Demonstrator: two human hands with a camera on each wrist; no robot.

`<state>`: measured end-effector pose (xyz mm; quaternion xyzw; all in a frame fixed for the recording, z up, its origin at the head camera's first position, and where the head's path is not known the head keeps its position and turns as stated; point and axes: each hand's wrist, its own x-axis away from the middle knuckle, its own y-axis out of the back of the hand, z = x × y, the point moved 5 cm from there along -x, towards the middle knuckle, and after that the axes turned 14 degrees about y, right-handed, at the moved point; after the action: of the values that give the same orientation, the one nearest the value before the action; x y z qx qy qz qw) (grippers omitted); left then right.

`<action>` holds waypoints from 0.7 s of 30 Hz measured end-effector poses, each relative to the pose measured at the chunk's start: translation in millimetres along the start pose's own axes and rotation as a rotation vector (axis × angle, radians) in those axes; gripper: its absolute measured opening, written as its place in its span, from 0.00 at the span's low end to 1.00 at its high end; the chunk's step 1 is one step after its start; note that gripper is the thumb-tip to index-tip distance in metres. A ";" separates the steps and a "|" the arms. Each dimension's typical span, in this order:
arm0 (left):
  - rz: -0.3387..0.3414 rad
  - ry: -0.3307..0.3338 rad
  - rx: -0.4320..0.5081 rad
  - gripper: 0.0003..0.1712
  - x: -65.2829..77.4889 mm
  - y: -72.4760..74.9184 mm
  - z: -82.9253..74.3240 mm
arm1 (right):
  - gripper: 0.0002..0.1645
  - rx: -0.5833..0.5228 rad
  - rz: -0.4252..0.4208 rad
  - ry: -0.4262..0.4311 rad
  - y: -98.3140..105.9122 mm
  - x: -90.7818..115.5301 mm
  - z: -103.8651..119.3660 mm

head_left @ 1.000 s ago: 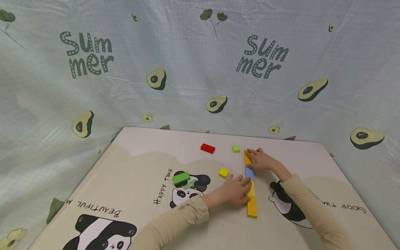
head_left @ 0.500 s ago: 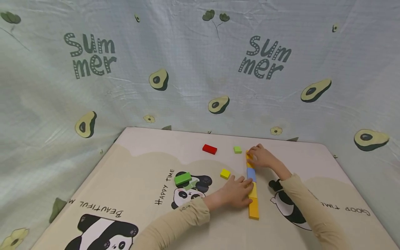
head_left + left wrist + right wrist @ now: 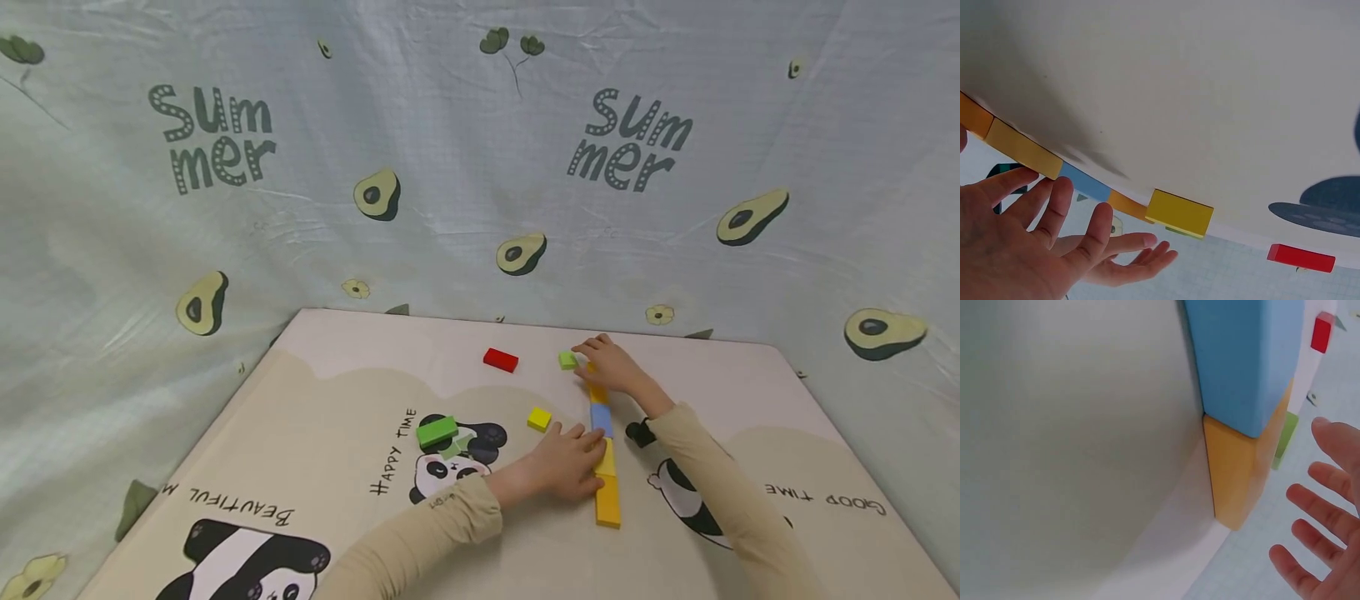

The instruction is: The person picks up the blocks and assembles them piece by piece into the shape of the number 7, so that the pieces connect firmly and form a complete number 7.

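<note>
A straight row of blocks runs away from the person on the table: a near orange block (image 3: 608, 504), a pale yellow block (image 3: 607, 460), a blue block (image 3: 602, 420) and a far orange block (image 3: 597, 395). From its left side my left hand (image 3: 566, 463) touches the pale yellow block with extended fingertips. My right hand (image 3: 613, 365) is over the row's far end, fingers spread and holding nothing; in the right wrist view it is apart from the far orange block (image 3: 1235, 469). Its fingertips are close to a small light green block (image 3: 567, 360).
Left of the row lies a small yellow block (image 3: 538, 418). Farther back is a red block (image 3: 501, 360), and a green block (image 3: 437, 432) lies on a printed panda at left. The panda-print table (image 3: 337, 392) meets an avocado-print cloth (image 3: 442, 167) behind.
My right hand has left the far orange block and moved left and away from the person, toward the light green block. The left hand stays on the pale yellow block.
</note>
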<state>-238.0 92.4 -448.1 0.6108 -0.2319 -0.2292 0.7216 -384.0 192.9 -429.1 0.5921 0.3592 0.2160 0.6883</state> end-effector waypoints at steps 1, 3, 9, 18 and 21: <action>-0.001 -0.002 0.000 0.33 -0.3 0.0 0.0 | 0.24 0.004 -0.002 0.007 0.2 -1.5 0.8; -0.005 -0.005 0.000 0.33 -0.6 0.2 0.1 | 0.26 0.016 -0.003 0.019 0.0 -4.2 2.4; -0.029 -0.017 -0.013 0.32 -0.6 0.9 -0.4 | 0.27 0.099 0.058 0.017 -7.0 -11.4 3.0; -0.024 -0.011 -0.021 0.32 -1.1 -0.2 -0.8 | 0.24 0.135 0.133 -0.010 -16.4 -18.0 2.0; -0.022 -0.009 -0.026 0.32 -1.6 -0.5 -1.2 | 0.24 0.133 0.138 -0.011 -17.8 -18.9 2.4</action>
<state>-238.5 94.3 -448.9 0.6029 -0.2254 -0.2427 0.7258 -396.7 173.9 -441.8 0.6612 0.3273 0.2354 0.6327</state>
